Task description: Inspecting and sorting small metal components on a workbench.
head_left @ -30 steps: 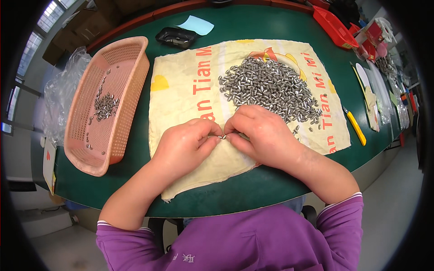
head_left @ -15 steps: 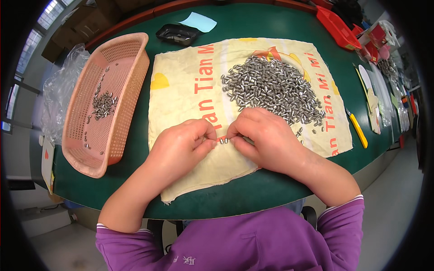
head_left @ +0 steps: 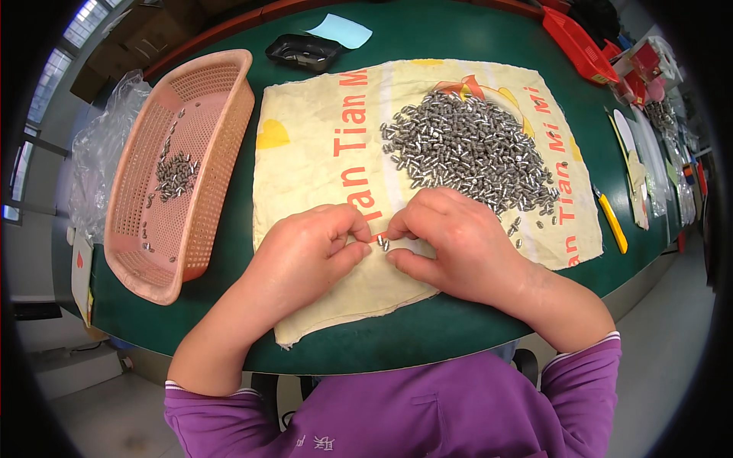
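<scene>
Two small shiny metal pins (head_left: 383, 243) sit between my hands, over the near part of a cream printed cloth (head_left: 305, 175). My left hand (head_left: 309, 243) is just left of them, thumb and forefinger curved and slightly apart. On the other side my right hand (head_left: 458, 246) has its thumb and forefinger spread, with a gap around the pins. Neither hand plainly grips a pin. Beyond my right hand lies a large heap of the same grey metal pins (head_left: 473, 149), a few strays at its near edge.
A pink plastic basket (head_left: 221, 164) with a small pile of pins stands at left, clear plastic film (head_left: 107, 164) beside it. Behind the cloth are a black tray (head_left: 301, 52) and a blue sheet (head_left: 343, 30). A yellow cutter (head_left: 612, 223) and a red basket (head_left: 578, 47) are at right.
My fingertips have parted from around the pins, the right thumb and forefinger spreading most. The pins between them have tilted and sit slightly lower. The whole view has shifted a little.
</scene>
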The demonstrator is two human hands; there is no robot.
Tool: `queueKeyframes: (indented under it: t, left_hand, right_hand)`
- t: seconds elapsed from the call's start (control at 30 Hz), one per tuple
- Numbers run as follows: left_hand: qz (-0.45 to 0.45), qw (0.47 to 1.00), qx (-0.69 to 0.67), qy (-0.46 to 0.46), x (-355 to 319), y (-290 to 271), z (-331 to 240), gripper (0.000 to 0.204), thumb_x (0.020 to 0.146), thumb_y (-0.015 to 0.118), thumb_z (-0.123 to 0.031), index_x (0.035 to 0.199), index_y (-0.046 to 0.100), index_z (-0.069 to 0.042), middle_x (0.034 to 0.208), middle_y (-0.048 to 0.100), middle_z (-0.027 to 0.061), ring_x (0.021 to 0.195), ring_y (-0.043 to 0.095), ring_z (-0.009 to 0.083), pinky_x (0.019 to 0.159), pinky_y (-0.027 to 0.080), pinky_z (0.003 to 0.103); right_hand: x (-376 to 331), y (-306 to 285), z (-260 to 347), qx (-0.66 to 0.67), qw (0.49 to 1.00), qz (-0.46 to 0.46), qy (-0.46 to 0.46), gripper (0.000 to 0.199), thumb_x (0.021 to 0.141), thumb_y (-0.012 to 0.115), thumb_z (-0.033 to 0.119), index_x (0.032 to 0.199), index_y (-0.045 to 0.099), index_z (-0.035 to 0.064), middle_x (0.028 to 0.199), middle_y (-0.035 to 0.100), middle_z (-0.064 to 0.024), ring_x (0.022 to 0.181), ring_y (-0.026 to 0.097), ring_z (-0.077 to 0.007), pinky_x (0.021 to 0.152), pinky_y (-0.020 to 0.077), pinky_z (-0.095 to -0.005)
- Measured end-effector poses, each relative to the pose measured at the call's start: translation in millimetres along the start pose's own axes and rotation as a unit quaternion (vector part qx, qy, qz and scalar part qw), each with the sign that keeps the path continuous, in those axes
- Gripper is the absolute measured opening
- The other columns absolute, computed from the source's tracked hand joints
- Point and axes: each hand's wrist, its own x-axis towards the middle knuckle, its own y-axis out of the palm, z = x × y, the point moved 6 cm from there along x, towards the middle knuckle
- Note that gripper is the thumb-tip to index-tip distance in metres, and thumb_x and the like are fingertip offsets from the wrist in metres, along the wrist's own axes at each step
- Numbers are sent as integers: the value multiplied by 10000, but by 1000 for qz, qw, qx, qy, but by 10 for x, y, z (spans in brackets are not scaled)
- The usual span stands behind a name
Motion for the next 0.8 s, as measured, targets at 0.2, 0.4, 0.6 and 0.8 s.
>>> queueKeyframes:
  t: [0.2,0.4,0.6,0.8]
  left_hand:
    - [4,1000,1,-12,11,4,-13,127,845,755,-82,952,692,-52,607,354,-37,571,358,76,539,356,278]
    - [-8,1000,7,8,11,8,-15,125,844,756,-80,948,693,-51,610,355,-36,571,359,77,540,357,277]
    - [-5,1000,-7,1,0,-4,-10,115,842,753,-79,936,693,-51,614,364,-27,569,365,83,538,358,281]
    - [12,1000,15,-11,-16,-35,-24,112,832,747,-64,929,691,-52,623,395,-17,564,374,93,531,354,290]
  right_hand:
    - [4,51,8,-20,1000,-2,3,153,765,745,111,876,646,74,838,593,-90,829,623,-298,727,523,-410]
    - [6,36,-7,-26,999,-26,0,130,763,724,72,852,630,75,836,590,-90,830,621,-298,719,522,-407]
    - [-5,9,-20,-20,1000,-8,18,142,752,707,33,876,650,74,836,590,-89,832,619,-300,727,522,-408]
    - [-3,28,8,-14,1000,-11,-13,116,756,697,28,859,666,73,847,593,-86,833,619,-299,733,520,-406]
